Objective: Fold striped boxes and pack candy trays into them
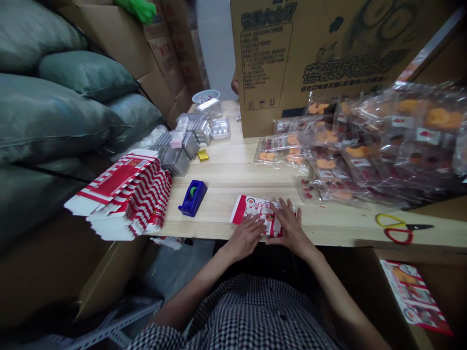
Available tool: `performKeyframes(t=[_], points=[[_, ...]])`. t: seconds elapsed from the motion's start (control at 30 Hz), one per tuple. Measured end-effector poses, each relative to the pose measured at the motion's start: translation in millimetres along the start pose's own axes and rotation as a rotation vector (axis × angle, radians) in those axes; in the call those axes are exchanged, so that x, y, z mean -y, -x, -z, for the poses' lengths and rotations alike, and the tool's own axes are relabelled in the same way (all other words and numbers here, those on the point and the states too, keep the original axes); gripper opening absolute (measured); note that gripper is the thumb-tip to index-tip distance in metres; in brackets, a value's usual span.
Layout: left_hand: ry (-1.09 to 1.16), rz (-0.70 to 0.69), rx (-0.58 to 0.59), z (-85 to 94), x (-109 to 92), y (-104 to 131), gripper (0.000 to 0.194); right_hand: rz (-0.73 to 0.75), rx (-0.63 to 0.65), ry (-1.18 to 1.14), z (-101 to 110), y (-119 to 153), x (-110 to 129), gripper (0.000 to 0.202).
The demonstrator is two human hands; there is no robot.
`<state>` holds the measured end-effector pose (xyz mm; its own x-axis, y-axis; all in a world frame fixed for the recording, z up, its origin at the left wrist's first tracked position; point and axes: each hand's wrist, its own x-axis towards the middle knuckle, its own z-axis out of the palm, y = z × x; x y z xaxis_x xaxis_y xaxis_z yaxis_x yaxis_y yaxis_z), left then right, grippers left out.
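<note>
A flat red and white printed carton (240, 209) lies on the wooden table near its front edge. My left hand (246, 237) rests on the carton's lower middle, fingers together and stretched out flat. On the carton's right part lies my right hand (290, 227), its fingers spread and the thumb pointing left. Both palms face down, and neither hand grips anything. Part of the carton is hidden beneath them. To the left stands a blue tape dispenser (193, 198) with a green roll core. A stack of folded red and white cartons (127, 194) sits at the table's left end.
Clear plastic packs (177, 158) and a yellow packet (203, 155) lie behind the dispenser. Bagged items (361, 150) are heaped at right, before a large cardboard box (266, 73). Scissors (401, 228) lie near the right front edge. Another person's hand (235, 83) shows beside the box.
</note>
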<state>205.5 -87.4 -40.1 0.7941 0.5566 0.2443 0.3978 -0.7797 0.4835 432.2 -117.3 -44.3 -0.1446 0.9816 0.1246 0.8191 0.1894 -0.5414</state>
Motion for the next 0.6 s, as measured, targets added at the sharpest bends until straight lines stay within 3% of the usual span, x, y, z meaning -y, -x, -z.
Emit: performKeyframes(t=[0.07,0.13,0.23,0.33,0.4,0.47,0.6], points=[[0.070,0.018,0.010,17.3,1.0,-7.6,0.032,0.015,0.121,0.103,-4.9,-13.0,-4.3,0.114],[0.089,0.108,-0.065,41.1,14.8,-21.8,0.031,-0.010,0.153,0.158,-10.0,-26.0,-10.9,0.122],[-0.082,0.381,-0.241,81.6,57.4,-58.0,0.033,0.003,0.148,0.202,-14.8,-39.4,-18.6,0.125],[-0.168,0.436,-0.249,104.4,108.0,-112.7,0.034,0.049,0.187,0.210,-15.7,-42.4,-18.3,0.122],[-0.168,0.396,-0.170,99.8,134.8,-156.2,0.030,0.068,0.216,0.192,-16.4,-41.4,-15.3,0.123],[-0.162,0.355,-0.089,82.4,152.9,-199.2,0.029,0.075,0.214,0.175,-18.1,-40.5,-13.1,0.125],[-0.167,0.354,-0.017,39.8,172.1,-256.6,0.067,0.099,0.159,0.157,-20.2,-38.2,-14.3,0.125]])
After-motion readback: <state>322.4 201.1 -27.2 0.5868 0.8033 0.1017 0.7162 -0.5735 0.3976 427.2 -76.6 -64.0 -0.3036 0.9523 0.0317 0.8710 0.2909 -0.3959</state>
